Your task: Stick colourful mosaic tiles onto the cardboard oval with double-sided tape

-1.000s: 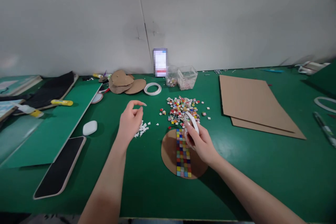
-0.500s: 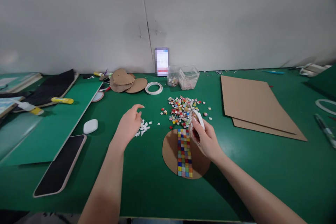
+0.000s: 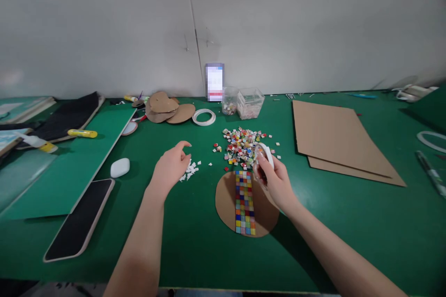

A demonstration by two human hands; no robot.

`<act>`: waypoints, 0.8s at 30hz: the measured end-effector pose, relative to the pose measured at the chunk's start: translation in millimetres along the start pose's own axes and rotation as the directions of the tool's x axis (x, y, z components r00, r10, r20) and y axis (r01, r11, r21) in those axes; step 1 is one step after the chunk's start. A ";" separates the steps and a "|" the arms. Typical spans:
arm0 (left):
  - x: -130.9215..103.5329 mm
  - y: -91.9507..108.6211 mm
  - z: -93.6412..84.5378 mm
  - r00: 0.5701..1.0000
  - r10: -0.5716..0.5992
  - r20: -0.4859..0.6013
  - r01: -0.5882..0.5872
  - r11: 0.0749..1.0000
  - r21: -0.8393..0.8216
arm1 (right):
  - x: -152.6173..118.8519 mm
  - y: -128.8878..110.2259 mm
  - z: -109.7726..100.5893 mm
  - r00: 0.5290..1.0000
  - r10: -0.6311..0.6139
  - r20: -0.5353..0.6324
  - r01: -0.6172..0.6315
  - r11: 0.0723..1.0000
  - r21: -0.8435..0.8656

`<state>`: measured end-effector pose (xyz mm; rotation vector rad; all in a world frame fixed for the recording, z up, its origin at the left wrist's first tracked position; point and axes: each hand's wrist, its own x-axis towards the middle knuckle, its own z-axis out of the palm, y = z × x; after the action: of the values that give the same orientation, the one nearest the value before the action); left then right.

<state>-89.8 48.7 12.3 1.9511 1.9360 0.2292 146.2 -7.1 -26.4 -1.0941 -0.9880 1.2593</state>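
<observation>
My right hand [image 3: 277, 181] grips a roll of white tape [image 3: 267, 154], held upright over the upper right of a round cardboard piece [image 3: 226, 204]. Down the middle of that disc runs a strip of small coloured mosaic tiles [image 3: 245, 204]. A heap of loose mosaic tiles [image 3: 240, 144] lies just beyond it. My left hand [image 3: 172, 164] hovers by a small pile of white paper scraps [image 3: 190, 170], index finger and thumb apart, with nothing visible between them. Its other fingers are curled and partly hidden.
On the left are a phone [image 3: 80, 222], a white case [image 3: 120, 167] and a green board [image 3: 76, 162] with a yellow glue tube [image 3: 82, 133]. Cardboard discs [image 3: 162, 106], a white ring [image 3: 204, 117] and a clear box [image 3: 251, 103] stand behind. Cardboard sheets [image 3: 334, 134] lie right.
My right hand has shifted slightly right with the tape roll, turning it a little. The left hand has dropped very slightly. The tiles and disc stay in place.
</observation>
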 end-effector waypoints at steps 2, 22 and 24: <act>-0.3 1.0 -0.6 1.000 -0.013 0.027 0.013 1.000 -0.005 | 0.0 -0.3 -0.3 1.000 0.004 -0.005 -0.004 1.000 -0.005; -2.2 -0.5 -0.2 0.996 0.011 0.084 -0.006 0.999 -0.051 | 1.2 -1.4 3.0 1.000 0.002 0.006 -0.001 0.999 -0.036; -1.5 -0.8 0.2 0.998 0.036 0.055 -0.032 0.997 -0.064 | 1.2 -1.7 3.3 1.000 -0.008 0.008 0.008 0.999 -0.046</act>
<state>-90.4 47.1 12.1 1.9304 1.8392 0.2395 143.5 -5.6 -24.1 -1.1202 -1.0304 1.2409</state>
